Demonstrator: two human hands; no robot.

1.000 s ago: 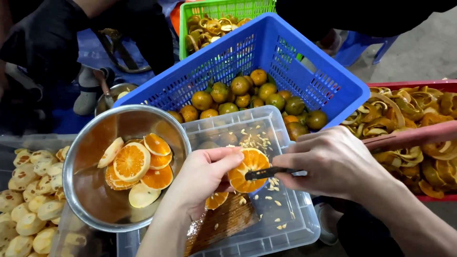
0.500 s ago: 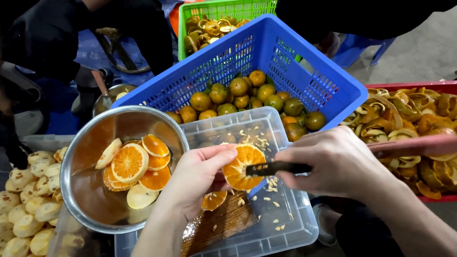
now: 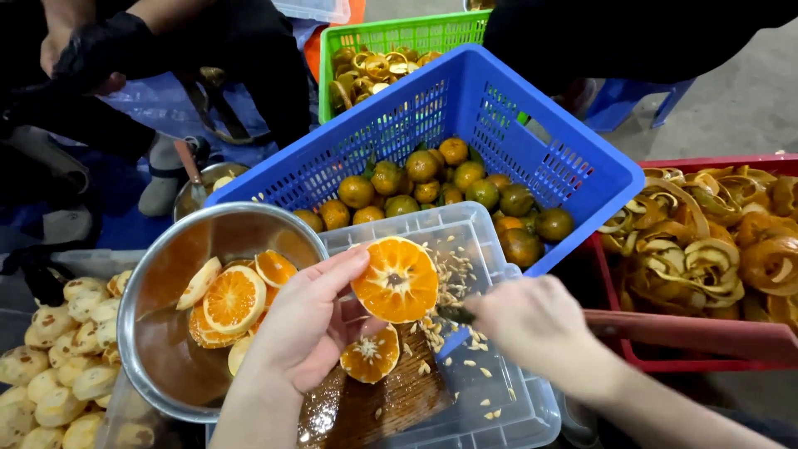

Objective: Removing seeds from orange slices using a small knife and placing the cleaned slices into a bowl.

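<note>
Change: since half a second ago you have tilted the orange half (image 3: 395, 280) so its cut face looks more squarely up, and your right hand (image 3: 532, 326) has dropped lower and nearer to you, below the fruit's right edge.
Left hand: your left hand (image 3: 303, 328) pinches the orange half by its rim, thumb on the upper left edge, the other fingers hidden behind the fruit.
Orange half: it is held in the air just right of the left hand, above the clear plastic tub (image 3: 499, 249).
Right hand: it is curled tight around a dark knife (image 3: 455, 314), of which only a short stub shows, pointing at the lower right edge of the orange half; you cannot tell whether the tip touches the fruit.
Tub: seeds (image 3: 453, 278) are strewn across it, and a second orange half (image 3: 370, 355) lies cut face up on a wet brown board (image 3: 374, 407), directly below the held fruit.
Steel bowl (image 3: 158, 333): just left of the tub, holding orange slices (image 3: 234, 297).
Blue basket (image 3: 499, 108): behind the tub, tilted, with whole green-orange fruit (image 3: 420, 166) inside.
Red crate (image 3: 731, 341): right of the tub, full of curled peels (image 3: 706, 241).
Peeled fruit (image 3: 58, 366): heaped left of the steel bowl.
</note>
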